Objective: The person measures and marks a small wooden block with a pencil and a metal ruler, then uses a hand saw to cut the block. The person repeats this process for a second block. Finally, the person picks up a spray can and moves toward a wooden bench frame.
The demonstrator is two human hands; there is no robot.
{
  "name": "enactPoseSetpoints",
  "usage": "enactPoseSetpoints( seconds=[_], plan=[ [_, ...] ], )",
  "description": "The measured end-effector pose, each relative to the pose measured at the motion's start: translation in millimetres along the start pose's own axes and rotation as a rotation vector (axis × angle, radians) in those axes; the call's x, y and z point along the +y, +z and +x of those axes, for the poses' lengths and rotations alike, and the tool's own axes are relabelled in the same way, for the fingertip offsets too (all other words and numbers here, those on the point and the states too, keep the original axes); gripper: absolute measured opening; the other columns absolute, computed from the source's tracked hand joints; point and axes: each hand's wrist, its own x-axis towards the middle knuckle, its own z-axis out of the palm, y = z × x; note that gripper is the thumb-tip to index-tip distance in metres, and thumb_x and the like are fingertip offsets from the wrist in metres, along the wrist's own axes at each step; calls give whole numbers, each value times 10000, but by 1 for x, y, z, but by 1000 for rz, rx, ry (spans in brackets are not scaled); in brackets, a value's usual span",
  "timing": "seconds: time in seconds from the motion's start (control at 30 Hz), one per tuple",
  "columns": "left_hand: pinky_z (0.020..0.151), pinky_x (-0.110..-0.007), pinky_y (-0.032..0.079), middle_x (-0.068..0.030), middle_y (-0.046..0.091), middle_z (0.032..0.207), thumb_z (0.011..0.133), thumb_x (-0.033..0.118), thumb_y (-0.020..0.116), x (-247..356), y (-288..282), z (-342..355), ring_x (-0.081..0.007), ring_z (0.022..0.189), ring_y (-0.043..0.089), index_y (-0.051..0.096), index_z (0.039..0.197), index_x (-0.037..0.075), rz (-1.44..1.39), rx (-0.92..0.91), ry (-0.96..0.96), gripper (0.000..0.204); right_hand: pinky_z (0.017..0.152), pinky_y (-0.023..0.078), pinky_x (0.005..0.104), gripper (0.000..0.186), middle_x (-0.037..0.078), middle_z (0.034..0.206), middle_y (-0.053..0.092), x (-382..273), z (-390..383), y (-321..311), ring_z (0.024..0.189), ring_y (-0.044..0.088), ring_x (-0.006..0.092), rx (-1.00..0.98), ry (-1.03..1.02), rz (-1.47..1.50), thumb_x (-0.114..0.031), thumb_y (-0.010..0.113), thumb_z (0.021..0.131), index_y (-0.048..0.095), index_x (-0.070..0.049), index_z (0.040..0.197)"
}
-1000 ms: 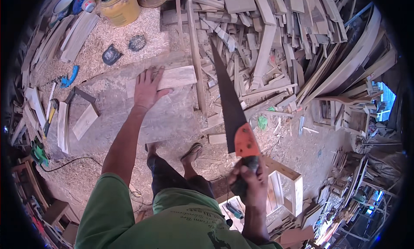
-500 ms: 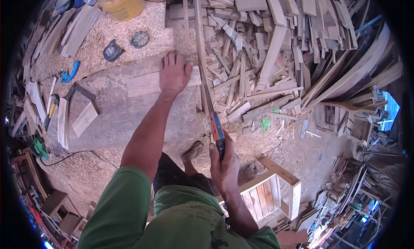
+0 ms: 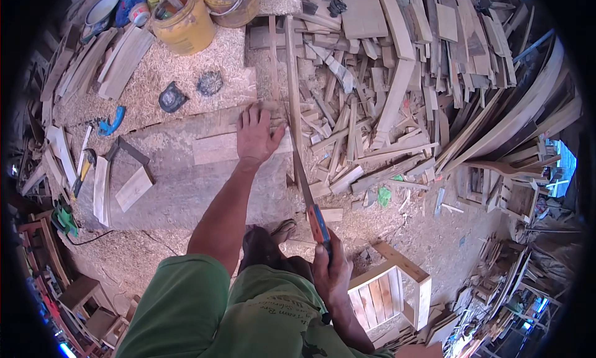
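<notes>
My left hand (image 3: 257, 136) presses down, fingers spread, on a pale wooden board (image 3: 214, 149) lying across the worn wooden work surface (image 3: 180, 187). My right hand (image 3: 332, 270) is wrapped round the handle of a handsaw (image 3: 317, 224), which has blue and orange on it. The saw's narrow blade (image 3: 302, 179) points away from me and meets the board's right end. My left hand covers part of the board, and I cannot make out how deep any cut is.
Left on the surface lie a metal square with a wooden stock (image 3: 135, 189), a hammer (image 3: 84, 174) and a blue curved handle-like piece (image 3: 112, 122). Yellow buckets (image 3: 184, 32) stand at the back. Heaped offcuts (image 3: 347, 128) fill the right; a wooden frame (image 3: 422, 302) sits lower right.
The saw and my right hand have drawn back toward me, showing more blade. My left hand stays on the board. The whole view has shifted somewhat.
</notes>
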Motion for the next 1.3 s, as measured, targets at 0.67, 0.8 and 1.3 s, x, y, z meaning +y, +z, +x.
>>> enactPoseSetpoints(
  seconds=[0.67,0.8,1.3],
  plan=[
    [1241,-620,395,-232,558,1538,1014,505,750,2,2,4,-472,1472,495,641,1252,48,-8,45,23,526,620,550,571,322,263,820,737,-12,82,33,703,745,500,45,-42,-39,-244,607,1174,676,-45,1417],
    [1247,-621,391,-232,561,1553,1009,499,759,1,1,3,-468,1487,488,641,1258,44,-28,56,26,532,639,564,574,339,283,875,752,-21,40,7,744,761,509,62,-2,-73,-248,615,1171,671,-29,1423],
    [1341,-629,296,-234,515,1627,1016,527,730,-9,-5,3,-461,1575,419,617,1413,1,-76,-71,28,669,676,537,672,344,294,816,748,-35,154,73,779,733,562,116,-157,-144,-367,575,1179,686,-55,1271]
  ],
)
